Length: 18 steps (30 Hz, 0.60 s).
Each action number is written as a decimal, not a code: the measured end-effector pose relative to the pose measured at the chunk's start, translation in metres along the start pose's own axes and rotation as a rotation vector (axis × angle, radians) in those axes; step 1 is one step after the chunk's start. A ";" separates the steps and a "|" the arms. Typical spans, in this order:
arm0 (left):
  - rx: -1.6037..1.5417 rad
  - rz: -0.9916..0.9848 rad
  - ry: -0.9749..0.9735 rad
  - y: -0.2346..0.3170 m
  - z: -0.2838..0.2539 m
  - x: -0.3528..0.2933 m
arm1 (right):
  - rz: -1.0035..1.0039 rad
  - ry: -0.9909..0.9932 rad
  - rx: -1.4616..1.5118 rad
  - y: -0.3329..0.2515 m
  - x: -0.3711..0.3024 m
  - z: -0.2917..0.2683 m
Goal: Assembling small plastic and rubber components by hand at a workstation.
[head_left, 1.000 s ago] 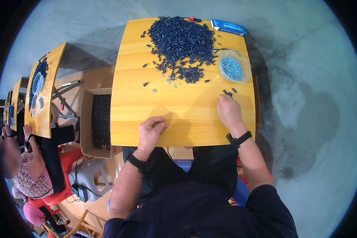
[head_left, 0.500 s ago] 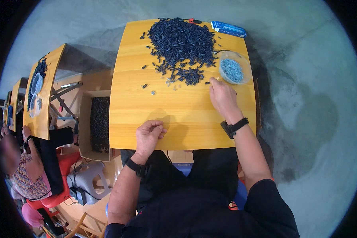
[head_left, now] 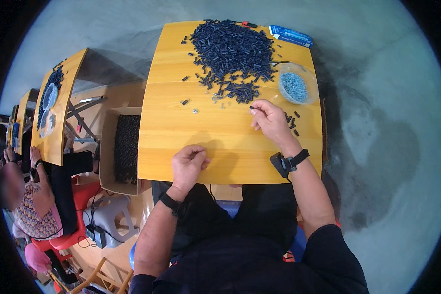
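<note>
A large heap of small black tube-shaped pieces (head_left: 232, 49) lies on the far part of the yellow wooden table (head_left: 220, 147). My right hand (head_left: 273, 123) is raised just nearer than the heap, pinching one small black piece (head_left: 252, 107) between thumb and fingertips. Close to the near edge, my left hand (head_left: 189, 165) has its fingers curled together; what they hold, if anything, is hidden. Several loose black pieces (head_left: 293, 123) lie right of my right hand. Beyond them, a clear round tub (head_left: 313, 84) contains many small pale-blue pieces (head_left: 294, 87).
A blue and white box (head_left: 291, 36) and a red-and-black tool (head_left: 249, 24) lie along the far edge. Small clear bits (head_left: 195, 111) are on the tabletop. Left of the table stands a carton (head_left: 109, 147) filled with dark pieces. Another person works at a table (head_left: 63, 117) farther left.
My right hand has moved slightly left and nearer with the black piece, uncovering the loose pieces beside it. My left hand stays near the front edge, fingers still curled. The whole view has shifted slightly.
</note>
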State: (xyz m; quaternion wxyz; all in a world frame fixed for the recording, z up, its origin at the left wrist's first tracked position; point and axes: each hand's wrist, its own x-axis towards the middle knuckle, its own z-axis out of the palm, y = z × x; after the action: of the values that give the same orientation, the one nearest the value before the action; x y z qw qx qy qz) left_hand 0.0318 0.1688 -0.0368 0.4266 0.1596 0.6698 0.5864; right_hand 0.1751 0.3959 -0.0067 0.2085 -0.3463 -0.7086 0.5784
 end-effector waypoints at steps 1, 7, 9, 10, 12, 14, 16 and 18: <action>0.002 -0.002 0.005 0.000 0.000 0.000 | 0.001 -0.005 0.004 -0.004 -0.005 0.004; -0.010 -0.043 -0.060 0.007 -0.002 0.003 | -0.112 -0.091 0.200 -0.025 -0.025 0.019; -0.118 -0.038 -0.075 0.017 0.000 0.002 | -0.093 -0.136 0.191 -0.033 -0.030 0.023; -0.097 -0.050 -0.099 0.021 0.000 -0.001 | -0.091 -0.139 0.195 -0.038 -0.033 0.026; -0.127 -0.025 -0.131 0.026 0.004 -0.007 | -0.132 -0.184 0.134 -0.049 -0.040 0.033; -0.158 0.001 -0.164 0.034 0.010 -0.013 | -0.156 -0.245 0.053 -0.055 -0.045 0.035; -0.244 0.020 -0.211 0.043 0.018 -0.017 | -0.187 -0.304 -0.030 -0.057 -0.047 0.038; -0.264 0.045 -0.219 0.043 0.021 -0.017 | -0.232 -0.341 -0.051 -0.058 -0.050 0.042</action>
State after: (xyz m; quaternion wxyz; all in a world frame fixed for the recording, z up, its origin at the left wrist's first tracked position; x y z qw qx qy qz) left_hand 0.0453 0.1811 0.0106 0.5012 0.1802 0.5328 0.6575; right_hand 0.1649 0.3260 0.0439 0.1421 -0.1646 -0.7832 0.5826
